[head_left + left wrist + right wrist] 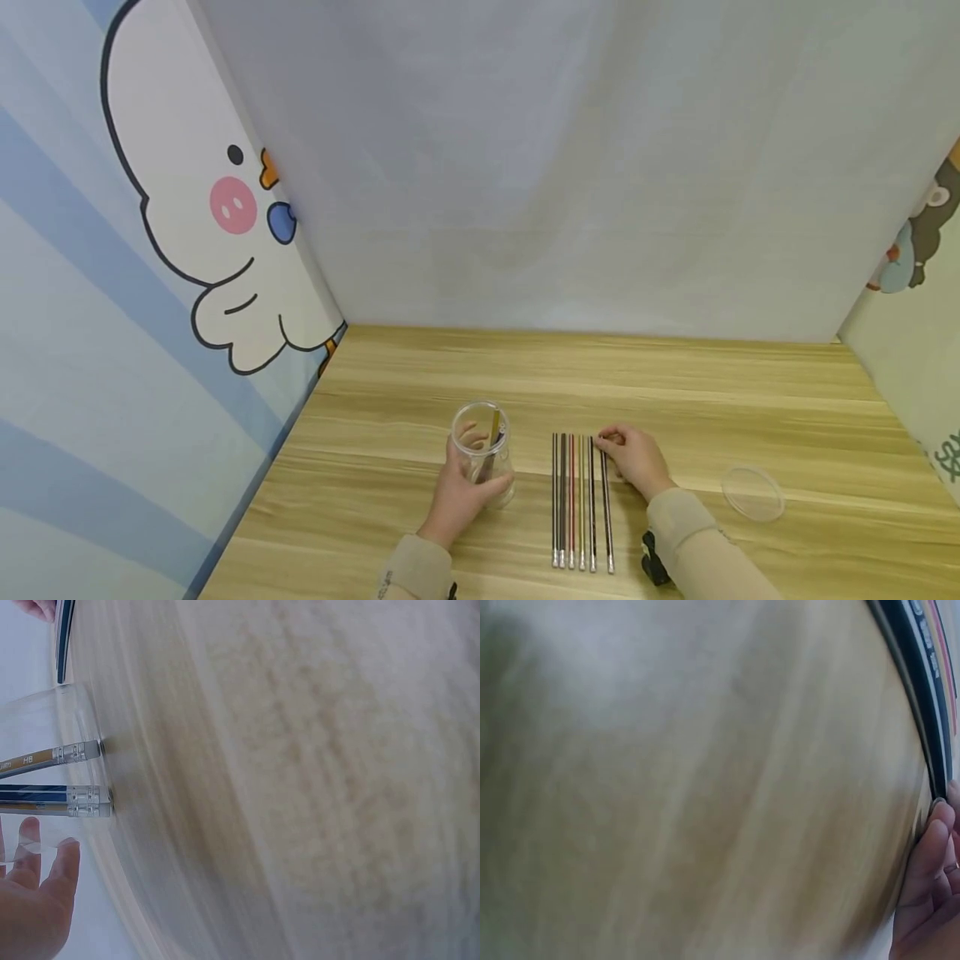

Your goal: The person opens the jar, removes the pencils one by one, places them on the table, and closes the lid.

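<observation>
My left hand grips a clear plastic jar that stands open on the table, fingers round its far side and thumb at the front. Inside it are a few pencils, eraser ends down against the bottom in the left wrist view. To the jar's right lies a row of several pencils, dark, red and yellowish, with their silver ferrules towards me. At the row's right end, my right hand pinches the far tip of a black pencil, which lies slightly slanted and apart from the others.
A clear round lid lies flat on the wood-grain table, right of my right forearm. A pale curtain-like backdrop rises behind the table. Cartoon-printed panels stand along the left and right sides.
</observation>
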### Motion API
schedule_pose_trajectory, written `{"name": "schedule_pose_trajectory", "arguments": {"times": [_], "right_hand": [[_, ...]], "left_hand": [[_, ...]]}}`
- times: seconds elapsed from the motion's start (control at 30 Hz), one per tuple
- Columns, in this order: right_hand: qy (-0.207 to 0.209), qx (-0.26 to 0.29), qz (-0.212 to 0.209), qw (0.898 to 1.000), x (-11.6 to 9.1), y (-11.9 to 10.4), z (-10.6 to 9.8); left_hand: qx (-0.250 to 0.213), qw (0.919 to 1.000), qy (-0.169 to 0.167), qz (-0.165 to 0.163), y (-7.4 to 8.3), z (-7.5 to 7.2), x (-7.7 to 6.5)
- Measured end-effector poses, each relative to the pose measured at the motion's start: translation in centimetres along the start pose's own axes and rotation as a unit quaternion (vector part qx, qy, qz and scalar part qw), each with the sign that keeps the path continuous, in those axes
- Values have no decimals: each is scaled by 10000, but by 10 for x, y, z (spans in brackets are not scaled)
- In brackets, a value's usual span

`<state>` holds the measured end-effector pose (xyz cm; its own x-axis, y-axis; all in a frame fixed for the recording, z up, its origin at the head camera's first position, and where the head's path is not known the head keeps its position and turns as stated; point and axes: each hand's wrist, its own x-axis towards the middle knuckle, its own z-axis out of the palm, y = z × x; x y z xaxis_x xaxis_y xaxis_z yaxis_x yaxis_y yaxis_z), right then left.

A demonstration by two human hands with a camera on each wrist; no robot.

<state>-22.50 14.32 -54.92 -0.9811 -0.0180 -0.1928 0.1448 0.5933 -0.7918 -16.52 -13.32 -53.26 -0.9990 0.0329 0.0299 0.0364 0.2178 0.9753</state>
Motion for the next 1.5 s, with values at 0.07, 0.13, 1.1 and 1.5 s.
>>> {"name": "schedule_pose_trajectory", "arguments": {"times": [0.07, 0.13, 1.1, 1.5], "right_hand": [[-5, 46, -2, 10000, 0, 0, -1], [0, 72, -2, 10000, 0, 1, -1], [499, 1624, 91, 9854, -21, -1, 5], [570, 2220, -98, 9733, -40, -51, 2]], "left_hand": [[31, 10000, 14, 16, 1, 1, 0], [9, 10000, 17, 17, 2, 1, 0], [-104, 9999, -74, -13, -5, 1, 1], [-78, 9996, -271, 77, -6, -1, 2]]}}
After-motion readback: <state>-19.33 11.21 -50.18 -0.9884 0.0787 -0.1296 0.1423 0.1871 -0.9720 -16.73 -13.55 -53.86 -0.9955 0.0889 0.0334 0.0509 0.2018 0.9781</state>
